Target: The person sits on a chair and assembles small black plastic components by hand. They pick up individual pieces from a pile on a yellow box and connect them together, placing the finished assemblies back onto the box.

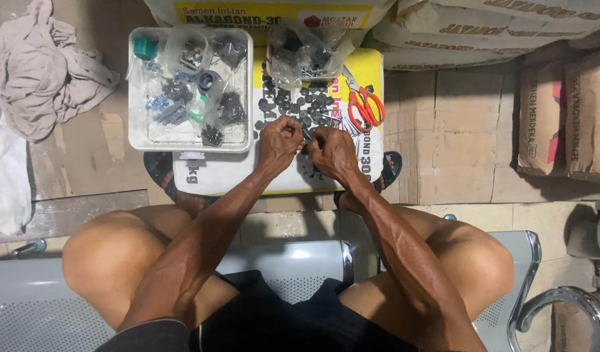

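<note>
A crumpled grey cloth [42,72] lies at nine o'clock. The white tray [138,133] of bagged parts sits at eleven. At centre, the left hand [278,142] and right hand [332,151] meet, fingers pinched together on a small dark part [306,138] over the scattered black caps [293,104]. Orange-handled scissors [365,104] lie at one o'clock.

Under the hands, a flat white-and-yellow sack [235,173] serving as work surface. Behind it, another white sack with a yellow label band [267,13]. Top right, stacked pale grey sacks [508,32]. Far right, two upright brown paper sacks [567,117]. Small clear plastic bags [306,49] of dark parts on top.
</note>
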